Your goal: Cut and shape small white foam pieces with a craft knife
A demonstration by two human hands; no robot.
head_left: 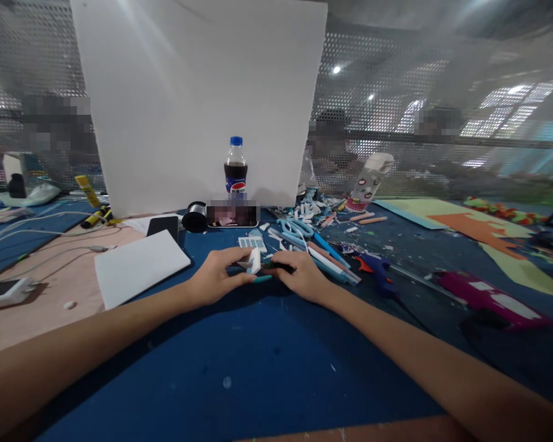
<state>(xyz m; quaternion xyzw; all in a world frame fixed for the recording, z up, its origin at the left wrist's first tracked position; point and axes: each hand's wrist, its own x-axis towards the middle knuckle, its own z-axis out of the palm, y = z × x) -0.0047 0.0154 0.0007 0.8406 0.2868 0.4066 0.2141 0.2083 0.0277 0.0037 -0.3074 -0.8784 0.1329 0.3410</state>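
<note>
My left hand [216, 274] pinches a small white foam piece [254, 260] on the blue mat [239, 362], thumb and fingers closed round it. My right hand [301, 273] is curled beside it, closed on a dark tool [276, 266] whose tip reaches the foam piece. A small teal strip [262, 279] lies between the two hands. A white piece with a grid of blue squares [252, 243] sits just beyond them.
A cola bottle [235, 166] stands before a big white board [198, 98]. White sheet [141, 265], black phone [163, 225], tape roll [195, 217] on the left. Blue scissors [295, 230], sticks, a glue gun [373, 269] and foam scraps on the right.
</note>
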